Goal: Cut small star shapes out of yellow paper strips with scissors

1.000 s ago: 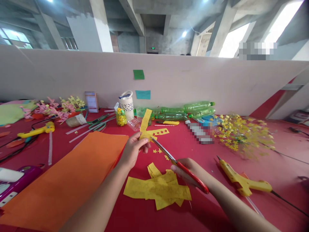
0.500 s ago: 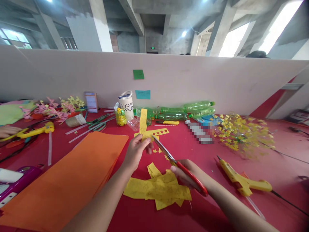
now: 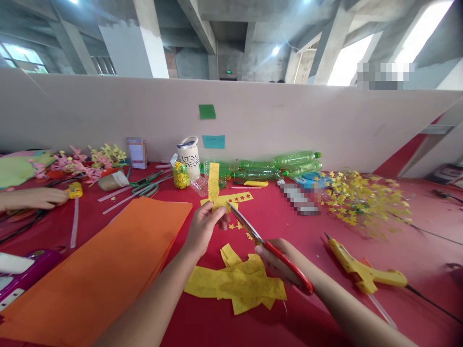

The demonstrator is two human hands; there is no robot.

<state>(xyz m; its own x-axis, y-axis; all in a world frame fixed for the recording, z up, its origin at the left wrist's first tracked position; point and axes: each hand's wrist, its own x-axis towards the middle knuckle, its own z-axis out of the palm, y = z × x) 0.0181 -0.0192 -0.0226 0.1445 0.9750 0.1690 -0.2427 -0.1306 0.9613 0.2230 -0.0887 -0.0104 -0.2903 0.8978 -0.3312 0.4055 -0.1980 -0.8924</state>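
My left hand (image 3: pixel 207 222) pinches a strip of yellow paper (image 3: pixel 214 180) that stands up from its fingers. Red-handled scissors (image 3: pixel 285 262) are in my right hand (image 3: pixel 280 258), their blades pointing up and left to the edge of the yellow paper. Behind the hands lies another yellow strip with star-shaped holes (image 3: pixel 241 197), red table showing through them. Several small yellow paper stars (image 3: pixel 238 225) rest just below it. Under my wrists a heap of yellow paper strips (image 3: pixel 237 284) is spread on the table, with faint drawn lines.
Orange sheets (image 3: pixel 104 260) lie at left. A yellow glue gun (image 3: pixel 365 270) and a spray of yellow stars (image 3: pixel 358 197) are at right. Green plastic bottles (image 3: pixel 260 168) and a white cup (image 3: pixel 190 159) stand along the partition. Another person's hand (image 3: pixel 43 197) touches a second glue gun (image 3: pixel 74 190).
The other person's hand at far left has reached in to the right over the glue gun. My own hands, the paper and the scissors have hardly moved.
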